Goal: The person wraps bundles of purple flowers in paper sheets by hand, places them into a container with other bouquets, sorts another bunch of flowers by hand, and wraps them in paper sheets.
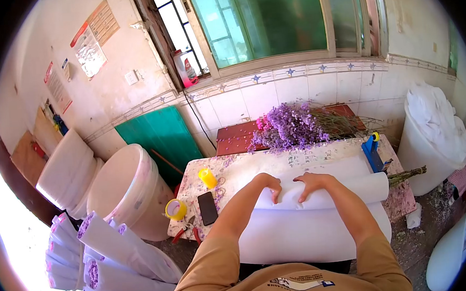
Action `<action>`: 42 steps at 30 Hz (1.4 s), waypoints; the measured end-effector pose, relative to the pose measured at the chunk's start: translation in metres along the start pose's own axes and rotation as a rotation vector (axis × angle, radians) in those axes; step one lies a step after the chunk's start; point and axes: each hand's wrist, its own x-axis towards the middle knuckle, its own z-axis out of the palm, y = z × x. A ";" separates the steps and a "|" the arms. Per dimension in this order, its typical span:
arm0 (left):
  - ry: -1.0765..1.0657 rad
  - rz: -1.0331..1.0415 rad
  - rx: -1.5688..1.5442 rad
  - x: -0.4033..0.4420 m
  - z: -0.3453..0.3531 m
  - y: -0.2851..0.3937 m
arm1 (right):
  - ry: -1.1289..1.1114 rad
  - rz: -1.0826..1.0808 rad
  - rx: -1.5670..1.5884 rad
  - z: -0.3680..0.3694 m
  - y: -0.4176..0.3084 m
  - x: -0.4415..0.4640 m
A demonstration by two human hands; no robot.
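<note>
My left hand (270,186) and my right hand (310,185) lie side by side on a roll of white paper (353,190), pressing on it with curved fingers. Flower stems (408,173) stick out of the roll's right end. A flat part of the white paper (307,231) spreads from the roll toward my body. Left of my hands on the table (195,174) are a black phone (207,208), a yellow tape roll (176,209), a yellow cylinder (207,178) and red-handled pliers (187,232). A blue tape dispenser (372,153) is at the back right.
Loose purple flowers (290,126) lie behind the table. Wrapped bundles (127,253) stand at the lower left, near large white buckets (129,194). A bin with white material (432,133) is at right; a green board (160,134) leans on the wall.
</note>
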 end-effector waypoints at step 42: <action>0.757 -0.035 0.078 -0.101 0.081 0.051 | 0.264 0.042 -0.240 0.025 -0.059 -0.061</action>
